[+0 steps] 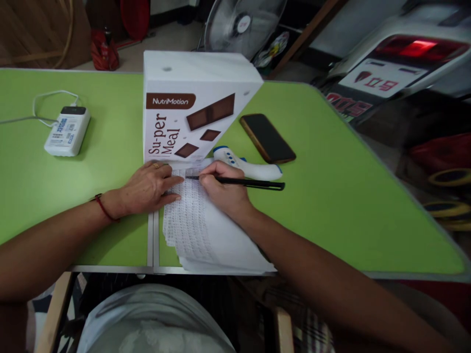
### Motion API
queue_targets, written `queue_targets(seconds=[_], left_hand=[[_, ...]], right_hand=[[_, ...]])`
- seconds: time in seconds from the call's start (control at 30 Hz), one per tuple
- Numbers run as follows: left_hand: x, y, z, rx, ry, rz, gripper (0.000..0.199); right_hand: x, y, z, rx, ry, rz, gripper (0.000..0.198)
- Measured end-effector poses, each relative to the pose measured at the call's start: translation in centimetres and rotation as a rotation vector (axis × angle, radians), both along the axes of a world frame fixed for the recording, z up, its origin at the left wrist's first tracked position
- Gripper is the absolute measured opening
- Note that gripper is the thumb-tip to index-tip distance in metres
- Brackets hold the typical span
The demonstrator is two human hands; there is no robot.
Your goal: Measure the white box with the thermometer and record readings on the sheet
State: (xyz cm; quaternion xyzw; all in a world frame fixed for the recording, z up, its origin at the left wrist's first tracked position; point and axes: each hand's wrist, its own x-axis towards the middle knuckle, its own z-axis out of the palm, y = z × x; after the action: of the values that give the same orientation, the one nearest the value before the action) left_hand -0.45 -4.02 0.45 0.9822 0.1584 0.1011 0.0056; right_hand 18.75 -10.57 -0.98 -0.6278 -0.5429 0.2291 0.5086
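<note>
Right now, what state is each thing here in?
Paper sheets: partly written on
Pen: held, tip down at the sheets
Left fingers: resting on the sheets
Right fingers: closed around the pen
Box: standing upright
Phone: face up, screen dark
Handheld white device: lying down
Boxy white device: cable plugged in
Fan: cannot tell whether spinning

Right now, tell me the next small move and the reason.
Probably a short stroke of the pen on the paper: the right hand grips the pen with its tip at the written rows, while the left hand lies partly on the paper nearby, seemingly steadying it.
</note>
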Motion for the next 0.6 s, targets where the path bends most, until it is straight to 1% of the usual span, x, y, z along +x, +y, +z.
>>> queue_targets(seconds=[0.2, 0.4, 0.6], left_hand=[[-0.02, -0.01, -0.04, 0.009, 0.000, 0.005, 0.044], [-0.06, 0.10, -0.10, 0.016, 0.000, 0.000, 0.045], [-0.05, 0.04, -0.05, 0.008, 0.008, 0.007, 0.044]], right_hand=[[0.03, 0.13, -0.11, 0.000, 0.035, -0.056, 0.006], [0.04, 0.11, 0.07, -0.010, 0.020, -0.007, 0.005], [0.26, 0.17, -0.11, -0.010, 0.035, -0.019, 0.006]])
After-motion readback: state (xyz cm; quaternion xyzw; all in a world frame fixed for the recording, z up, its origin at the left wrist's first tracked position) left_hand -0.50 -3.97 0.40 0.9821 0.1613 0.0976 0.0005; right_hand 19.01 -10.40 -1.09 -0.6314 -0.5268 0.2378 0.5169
